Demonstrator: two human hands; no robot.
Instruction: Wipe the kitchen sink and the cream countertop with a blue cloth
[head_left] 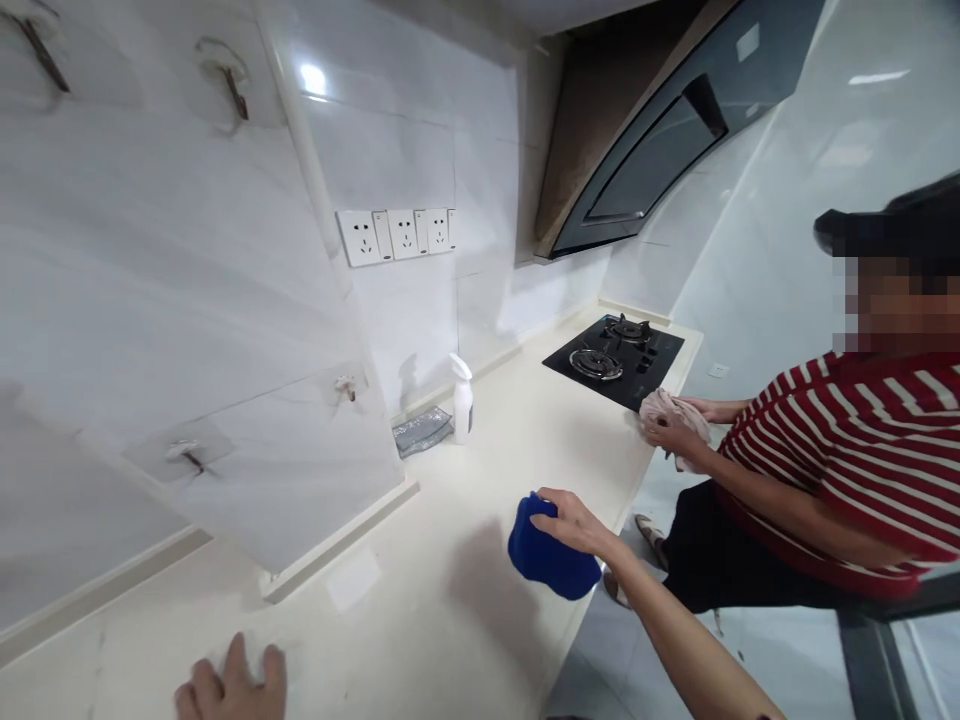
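A dark blue cloth (551,560) hangs from my right hand (574,522), pinched between thumb and fingers over the front part of the cream countertop (420,590). Its shadow falls on the counter to the left. At the lower left, my left hand (232,688) has its fingers apart and holds nothing; it is over or on the counter, and I cannot tell if it touches. Against the wall stands a white spray bottle (461,405), upright. Beside it lies a grey plastic packet (422,432).
A black gas hob (615,358) is set into the counter's far end, under a dark range hood (660,140). On the right, a person in a red striped shirt (840,450) holds a pale cloth (671,420). Sockets (401,235) and hooks (232,92) are on the wall.
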